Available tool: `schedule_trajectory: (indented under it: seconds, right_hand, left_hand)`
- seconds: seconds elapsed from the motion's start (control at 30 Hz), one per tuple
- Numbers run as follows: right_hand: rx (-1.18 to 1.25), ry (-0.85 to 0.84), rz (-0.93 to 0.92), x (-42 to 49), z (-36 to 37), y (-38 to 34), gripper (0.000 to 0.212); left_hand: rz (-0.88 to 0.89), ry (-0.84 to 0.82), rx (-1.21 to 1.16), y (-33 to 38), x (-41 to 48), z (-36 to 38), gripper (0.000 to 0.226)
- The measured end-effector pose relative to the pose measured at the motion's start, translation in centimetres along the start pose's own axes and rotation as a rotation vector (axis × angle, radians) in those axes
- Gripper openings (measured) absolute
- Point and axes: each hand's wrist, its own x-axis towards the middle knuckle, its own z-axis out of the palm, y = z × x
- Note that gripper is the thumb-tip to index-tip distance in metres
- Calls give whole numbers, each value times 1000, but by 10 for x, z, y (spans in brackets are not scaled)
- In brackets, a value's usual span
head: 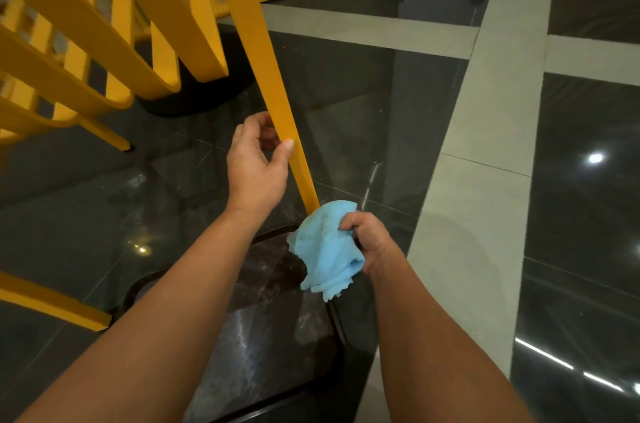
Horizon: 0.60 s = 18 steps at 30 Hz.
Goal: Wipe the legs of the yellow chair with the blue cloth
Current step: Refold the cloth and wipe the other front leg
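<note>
blue cloth (325, 249), bunched in the right hand (369, 241), meets the chair leg (277, 93) foot at centre; left hand (254, 163) pinches the leg to steady it.

Glossy dark floor tiles (381, 104) with pale bands (485, 152), reflected ceiling lights.

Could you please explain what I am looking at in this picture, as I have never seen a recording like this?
There is no machine here: a camera worn on a person's head looks down at their two bare hands. The left hand grips one leg of a yellow chair. The right hand holds a bunched blue cloth against the bottom of that leg. Below is a glossy dark tiled floor with pale strips.
</note>
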Motion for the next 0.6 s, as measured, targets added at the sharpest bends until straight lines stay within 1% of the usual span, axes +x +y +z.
schedule_trajectory:
  seconds: [0.07, 0.17, 0.23, 0.37, 0.43, 0.5, 0.6]
  right_hand:
    - [-24, -122, -18, -5, -1, -10, 25]
    - [-111, -256, -36, -11, 2, -26, 36]
    - [-199, -303, -53, -16, 4, -37, 41]
    - [-318, -382, -67, -28, 14, -60, 36]
    - [-356, -426, -72, -35, 20, -73, 36]
    - [-379, -470, -89, -42, 28, -86, 39]
    - [-400, -490, -133, -53, 35, -107, 42]
  left_hand:
    - [-22, -27, 17, 1, 0, -2, 38]
    - [-62, -40, 19, 8, -4, -4, 41]
    - [-104, -23, 15, 14, -9, -4, 41]
    - [-155, -23, 71, 25, -19, -3, 25]
    - [-167, -41, 108, 31, -24, -1, 23]
    - [-175, -79, 103, 39, -28, 1, 29]
    - [-126, -189, 44, 53, -30, 3, 25]
